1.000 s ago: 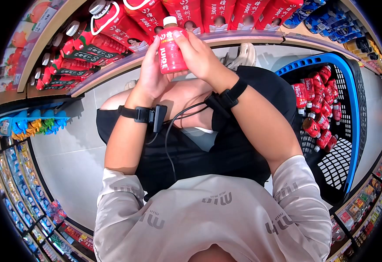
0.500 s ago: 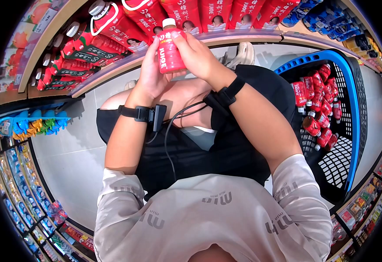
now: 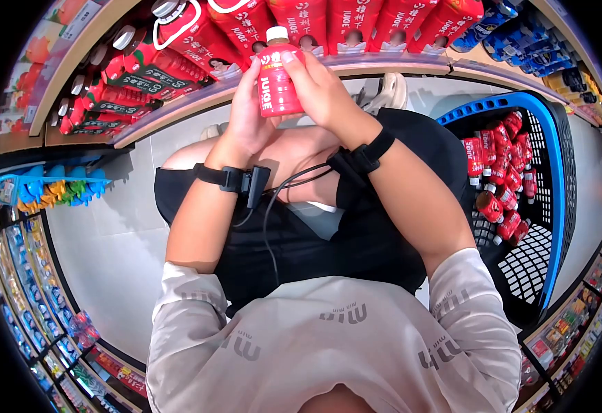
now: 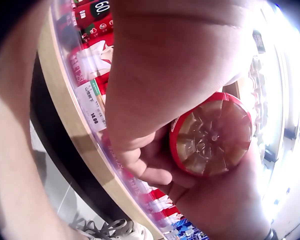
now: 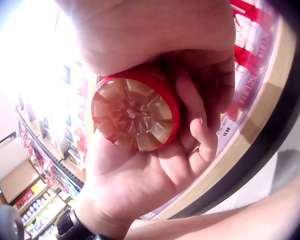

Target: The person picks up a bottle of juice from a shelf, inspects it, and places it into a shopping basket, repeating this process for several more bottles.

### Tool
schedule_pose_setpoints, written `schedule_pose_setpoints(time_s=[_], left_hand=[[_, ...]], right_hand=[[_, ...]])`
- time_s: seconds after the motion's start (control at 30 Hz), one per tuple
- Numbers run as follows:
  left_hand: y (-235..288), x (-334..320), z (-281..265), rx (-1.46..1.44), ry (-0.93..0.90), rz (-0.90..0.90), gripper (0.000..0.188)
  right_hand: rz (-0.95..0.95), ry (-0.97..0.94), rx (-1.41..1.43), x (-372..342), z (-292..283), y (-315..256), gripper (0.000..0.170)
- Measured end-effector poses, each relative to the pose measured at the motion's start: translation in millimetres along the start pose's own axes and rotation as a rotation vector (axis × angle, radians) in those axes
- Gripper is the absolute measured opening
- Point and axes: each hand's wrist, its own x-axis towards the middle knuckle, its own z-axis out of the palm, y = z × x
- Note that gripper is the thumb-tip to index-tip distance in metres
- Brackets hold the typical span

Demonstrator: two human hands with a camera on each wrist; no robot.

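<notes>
A small juice bottle (image 3: 278,86) with a red label and a white cap stands upright between my two hands, in front of the shelf. My left hand (image 3: 246,113) holds it from the left side. Around its right side curls my right hand (image 3: 322,89), thumb lying across the label near the top. The clear, ribbed bottle base (image 4: 212,137) faces the camera in the left wrist view, its amber contents showing through. From the right wrist, the base (image 5: 132,114) sits between both palms, with fingers wrapped behind the bottle.
Large red juice bottles (image 3: 353,27) line the shelf (image 3: 356,63) ahead. To my right on the floor is a black basket with a blue rim (image 3: 557,206), holding several small red bottles (image 3: 499,148). Blue and orange items (image 3: 56,187) hang at the left. A cable (image 3: 268,227) crosses my lap.
The head view has shifted slightly, so the shelf and hands appear a little further right and lower. Both hands keep the same hold on the bottle.
</notes>
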Motion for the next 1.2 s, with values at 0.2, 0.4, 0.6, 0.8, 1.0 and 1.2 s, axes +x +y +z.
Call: schedule_pose_setpoints(time_s=[0.2,0.4,0.6,0.8,1.0,1.2], left_hand=[[2,0,-8,-0.084,-0.048,0.025,0.061],[-2,4,-7,0.102,0.028,0.133,0.064],[13,-12,2,-0.007,-0.046,-0.025,0.065],[6,-7,-7,-0.221,-0.151,0.017,0.059],[11,-14,0,-0.320,-0.197,0.005,0.057],[16,-14,-2,-0.252,-0.087,-0.137,0.062]], right_hand=[[-0.120,0.034,0.055,-7,-3,-11,0.050],[-0.210,0.104,0.097,-9,-3,-16,0.041],[-0.363,0.107,0.126,-6,-5,-17,0.040],[-0.355,-0.024,0.099,-6,-2,-16,0.041],[-0.418,-0.056,0.092,-8,3,-14,0.042],[-0.622,-0.024,-0.212,-4,-1,-6,0.043]])
